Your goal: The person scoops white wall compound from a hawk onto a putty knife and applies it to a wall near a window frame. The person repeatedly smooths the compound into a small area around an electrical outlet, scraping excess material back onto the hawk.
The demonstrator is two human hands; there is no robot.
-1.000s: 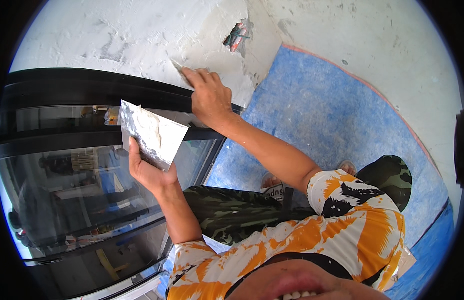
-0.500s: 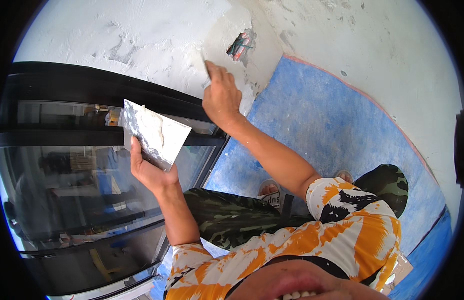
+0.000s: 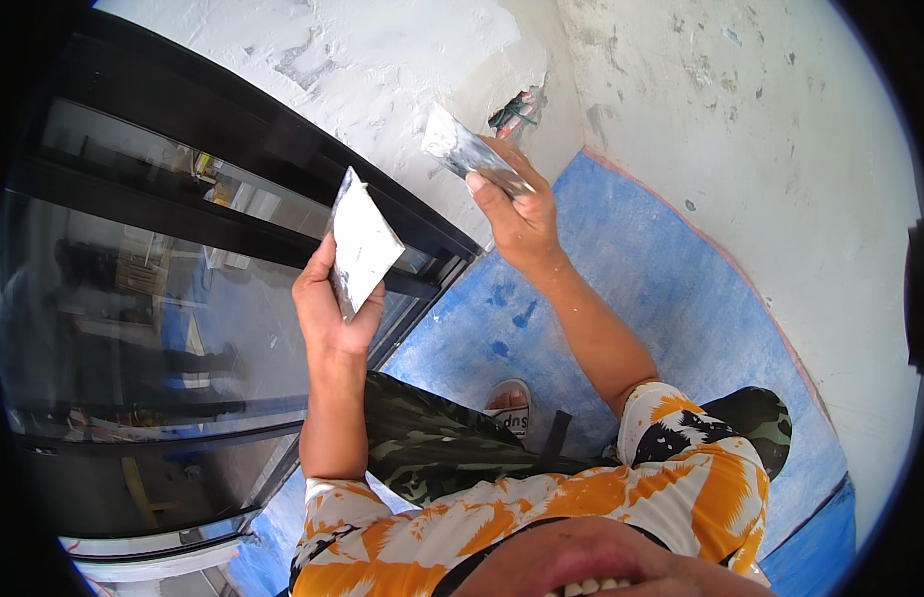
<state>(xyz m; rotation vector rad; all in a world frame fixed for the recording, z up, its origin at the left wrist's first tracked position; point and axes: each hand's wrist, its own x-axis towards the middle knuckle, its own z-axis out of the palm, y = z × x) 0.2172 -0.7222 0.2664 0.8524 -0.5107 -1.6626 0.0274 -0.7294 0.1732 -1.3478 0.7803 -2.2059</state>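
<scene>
My left hand [image 3: 333, 303] is closed round the lower part of a flat metal plate [image 3: 365, 244] smeared with white putty, its thumb along the left edge. In my right hand [image 3: 525, 214] is a putty knife [image 3: 474, 157], tilted up to the left, with white putty on the blade's far end. The thumb presses on the blade face; the handle is hidden by the hand. Both tools are apart from each other. Beyond the knife is the whitish plastered wall [image 3: 382, 60], with a ragged hole [image 3: 515, 113] showing reddish and dark wires.
A black-framed glass door or window [image 3: 154, 328] stands close at the left. The blue floor covering [image 3: 671, 289] has darker wet-looking spots. A grey, stained wall [image 3: 750, 129] rises on the right. My sandalled foot [image 3: 509, 406] is below.
My right hand has come away from the wall and turned, so the knife's blade now shows with putty on it. The left hand's plate has shifted right and tilted; the view has turned.
</scene>
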